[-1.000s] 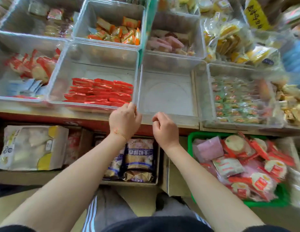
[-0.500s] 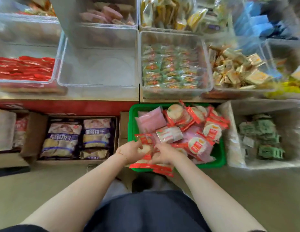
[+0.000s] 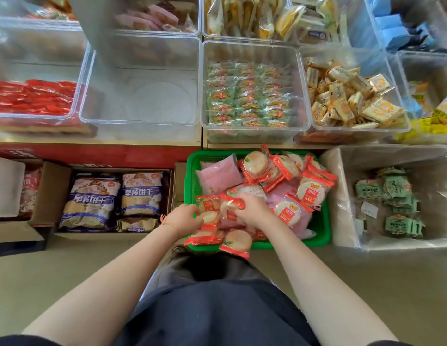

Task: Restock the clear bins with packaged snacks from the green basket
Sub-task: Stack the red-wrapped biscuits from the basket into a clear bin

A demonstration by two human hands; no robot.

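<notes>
Green basket (image 3: 319,227): on floor, below clear bins.
Left hand (image 3: 183,218): at basket's near-left corner, gripping red snack packet (image 3: 208,208).
Right hand (image 3: 252,208): just right, gripping second packet (image 3: 231,204).

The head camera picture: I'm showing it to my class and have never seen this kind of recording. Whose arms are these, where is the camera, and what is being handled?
There is no machine here. A person wears a wide-angle camera on the head, looking forward and down, so the two bare arms reaching in from the bottom are the person's own.

The left hand and right hand are both in the green basket on the floor, each with a grip on red-edged rice cracker packets. More of these and some pink packets fill the basket.

Above, on a shelf, stand clear bins. The empty bin sits between the bin of red packets and the bin of green-wrapped snacks. A cardboard box of biscuit bags lies left of the basket.
</notes>
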